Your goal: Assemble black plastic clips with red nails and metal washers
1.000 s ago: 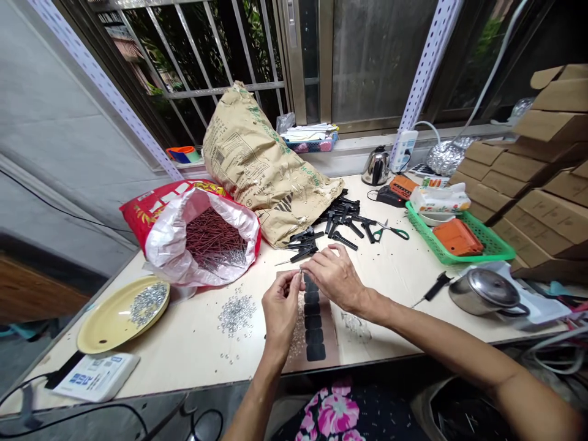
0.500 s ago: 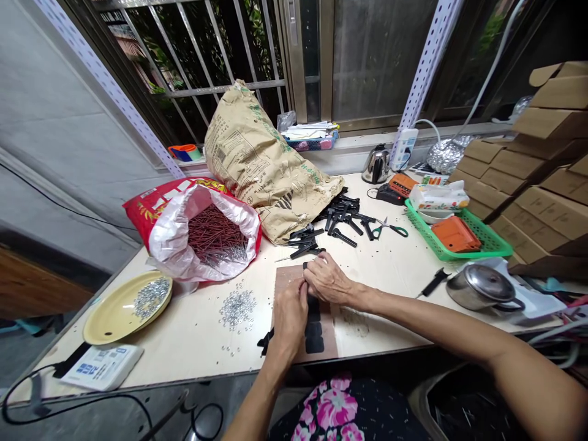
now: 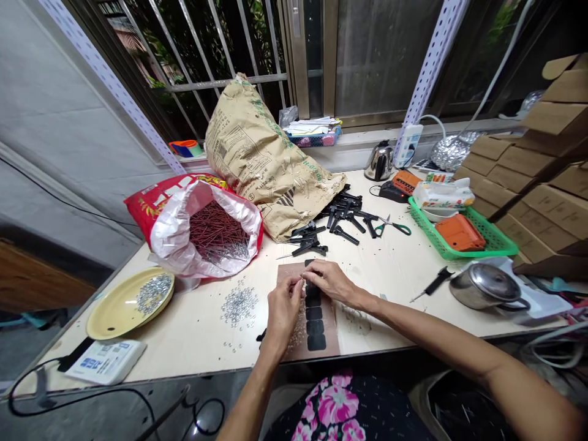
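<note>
My left hand [image 3: 285, 306] and my right hand [image 3: 333, 282] meet over a brown board [image 3: 328, 343] at the table's front edge. Fingers of both hands are pinched close together; what lies between them is too small to make out. A column of black rounded squares [image 3: 316, 327] runs down the board beside my left hand, and tiny pale bits are scattered there. Left of the board lies a loose pile of small shiny metal rings [image 3: 239, 304]. Behind my hands are several black plastic handles [image 3: 310, 245], some with a thin metal shaft. A black piece is partly hidden by my left wrist.
A red and white sack [image 3: 160, 226] of dark red rods and a paper sack [image 3: 266, 165] stand behind. At left is a yellow plate [image 3: 105, 306] with rings. Scissors [image 3: 395, 226], a green basket [image 3: 441, 242] and a metal pot [image 3: 482, 285] lie right; boxes [image 3: 551, 196] are stacked beyond.
My right hand has flattened slightly and shifted down a little over the board. Both hands stay pinched together. More of the black squares shows now, and the view has shifted slightly.
</note>
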{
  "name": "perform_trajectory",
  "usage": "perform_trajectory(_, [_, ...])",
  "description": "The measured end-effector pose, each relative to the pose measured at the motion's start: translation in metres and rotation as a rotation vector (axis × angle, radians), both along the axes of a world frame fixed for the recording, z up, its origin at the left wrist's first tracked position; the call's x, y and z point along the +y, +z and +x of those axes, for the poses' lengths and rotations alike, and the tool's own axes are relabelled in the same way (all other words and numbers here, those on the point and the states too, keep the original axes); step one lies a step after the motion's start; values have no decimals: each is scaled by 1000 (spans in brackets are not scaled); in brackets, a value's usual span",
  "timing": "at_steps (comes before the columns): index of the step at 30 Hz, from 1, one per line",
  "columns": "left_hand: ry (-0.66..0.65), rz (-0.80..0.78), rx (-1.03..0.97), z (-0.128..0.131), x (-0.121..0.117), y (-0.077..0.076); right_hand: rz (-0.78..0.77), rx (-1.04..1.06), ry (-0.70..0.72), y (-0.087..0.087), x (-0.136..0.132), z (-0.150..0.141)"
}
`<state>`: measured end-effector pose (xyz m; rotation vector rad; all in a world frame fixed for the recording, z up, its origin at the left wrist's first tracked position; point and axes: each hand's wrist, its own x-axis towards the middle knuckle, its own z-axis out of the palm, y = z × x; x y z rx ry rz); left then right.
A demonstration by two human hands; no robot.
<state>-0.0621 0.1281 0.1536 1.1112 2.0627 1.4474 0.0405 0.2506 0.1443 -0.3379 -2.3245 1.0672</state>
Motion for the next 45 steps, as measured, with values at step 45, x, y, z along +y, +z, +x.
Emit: perform_trajectory(45, [-1,-108,526,-20,-16,-62,729,-374,-211,-31,33,25])
